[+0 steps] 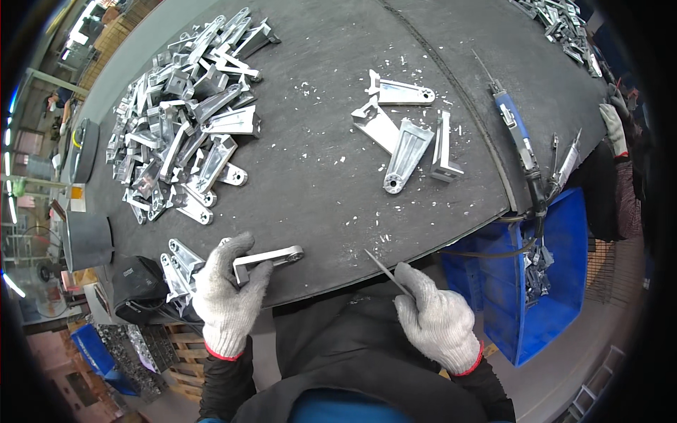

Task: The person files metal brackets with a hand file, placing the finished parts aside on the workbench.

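My left hand (231, 296), in a white knitted glove, grips a silver cast-metal bracket (276, 256) near the table's front edge. The bracket's rounded, holed end points right; its other end is partly hidden by my fingers. My right hand (441, 321), gloved alike, is closed on a slim pointed file (386, 271). The file's tip slants up and left over the table edge, apart from the bracket. Just left of my left hand lie a few similar brackets (185, 264). Farther off, several brackets (409, 151) lie in a loose group among metal chips.
A large heap of brackets (187, 120) covers the table's left side. A blue-grey powered hand tool (518, 130) with a thin tip lies at right, above a blue bin (504, 310) holding metal pieces. A black bag (137, 289) is at left. Another person's gloved hand (613, 129) shows at far right.
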The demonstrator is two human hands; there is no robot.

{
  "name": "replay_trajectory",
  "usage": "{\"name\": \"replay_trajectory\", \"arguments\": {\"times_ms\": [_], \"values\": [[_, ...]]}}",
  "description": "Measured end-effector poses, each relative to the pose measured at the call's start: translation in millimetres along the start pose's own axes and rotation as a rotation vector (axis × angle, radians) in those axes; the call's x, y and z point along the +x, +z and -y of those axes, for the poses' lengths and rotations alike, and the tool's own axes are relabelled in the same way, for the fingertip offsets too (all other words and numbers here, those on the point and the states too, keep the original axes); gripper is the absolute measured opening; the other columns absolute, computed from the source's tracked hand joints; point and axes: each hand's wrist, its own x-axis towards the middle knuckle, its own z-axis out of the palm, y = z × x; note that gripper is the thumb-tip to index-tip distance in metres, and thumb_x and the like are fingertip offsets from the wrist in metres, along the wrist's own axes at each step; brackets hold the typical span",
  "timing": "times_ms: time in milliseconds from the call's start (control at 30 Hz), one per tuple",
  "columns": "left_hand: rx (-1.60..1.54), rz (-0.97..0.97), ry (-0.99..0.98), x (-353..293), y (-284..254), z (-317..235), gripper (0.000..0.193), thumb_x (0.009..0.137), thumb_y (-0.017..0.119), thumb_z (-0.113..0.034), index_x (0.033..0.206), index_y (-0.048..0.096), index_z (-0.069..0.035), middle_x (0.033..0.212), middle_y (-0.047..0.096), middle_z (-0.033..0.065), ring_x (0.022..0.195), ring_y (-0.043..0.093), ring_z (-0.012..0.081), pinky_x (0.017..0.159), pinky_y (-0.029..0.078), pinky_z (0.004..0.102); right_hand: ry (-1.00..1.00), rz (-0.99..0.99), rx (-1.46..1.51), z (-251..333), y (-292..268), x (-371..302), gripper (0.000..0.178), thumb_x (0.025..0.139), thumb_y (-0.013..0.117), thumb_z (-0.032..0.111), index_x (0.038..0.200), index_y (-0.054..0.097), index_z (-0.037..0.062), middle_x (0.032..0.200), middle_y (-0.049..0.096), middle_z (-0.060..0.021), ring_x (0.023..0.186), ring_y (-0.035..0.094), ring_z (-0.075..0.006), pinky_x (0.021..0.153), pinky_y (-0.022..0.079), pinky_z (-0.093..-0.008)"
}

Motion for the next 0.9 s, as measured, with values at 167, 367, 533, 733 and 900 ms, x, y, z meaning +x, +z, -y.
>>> {"name": "replay_trajectory", "arguments": {"times_ms": [167,367,533,733,900], "values": [[0.069,0.083,-0.233,-5.1,0.1,-4.6,0.036,0.094,0.080,-0.018,0.127,0.077,-0.004,0.109,0.081,0.0090,0.094,0.072,0.0137,0.087,0.057,0.0293,-0.232,0.086,-0.062,16.2,3.6,14.2,0.044,0.095,0.078,0.021,0.137,0.071,0.0115,0.067,0.067,-0.0036,0.055,0.069,-0.0238,0.050,0.055,-0.0393],[-0.023,0.144,-0.426,1.2,-5.0,-4.5,0.032,0.093,0.079,-0.018,0.122,0.078,-0.004,0.106,0.081,0.0081,0.092,0.073,0.0136,0.086,0.057,0.0294,-0.318,0.079,-0.152,39.3,18.5,37.3,0.046,0.089,0.082,0.017,0.134,0.076,0.0143,0.066,0.065,-0.0006,0.055,0.068,-0.0182,0.050,0.054,-0.0346],[0.107,0.059,-0.201,-11.3,2.8,-2.8,0.029,0.091,0.081,-0.013,0.119,0.078,-0.004,0.102,0.082,0.0100,0.081,0.073,0.0139,0.079,0.058,0.0293,-0.300,0.110,-0.198,50.6,30.6,54.1,0.047,0.092,0.079,0.016,0.138,0.072,0.0141,0.074,0.073,-0.0038,0.060,0.072,-0.0210,0.053,0.057,-0.0369],[0.123,-0.088,0.161,-24.1,17.7,16.5,0.025,0.086,0.085,-0.004,0.111,0.079,-0.006,0.097,0.081,0.0129,0.076,0.078,0.0248,0.072,0.060,0.0316,-0.241,0.372,-0.062,69.9,27.6,74.0,0.042,0.095,0.072,0.015,0.137,0.072,0.0116,0.081,0.076,-0.0057,0.061,0.074,-0.0218,0.054,0.058,-0.0369],[0.160,-0.082,0.131,-27.6,16.3,19.0,0.026,0.087,0.084,-0.002,0.112,0.078,-0.005,0.100,0.081,0.0138,0.082,0.080,0.0248,0.075,0.061,0.0323,-0.362,0.150,-0.377,95.1,12.3,61.1,0.044,0.090,0.071,0.018,0.133,0.074,0.0083,0.058,0.057,-0.0002,0.046,0.065,-0.0199,0.043,0.052,-0.0368]]}}
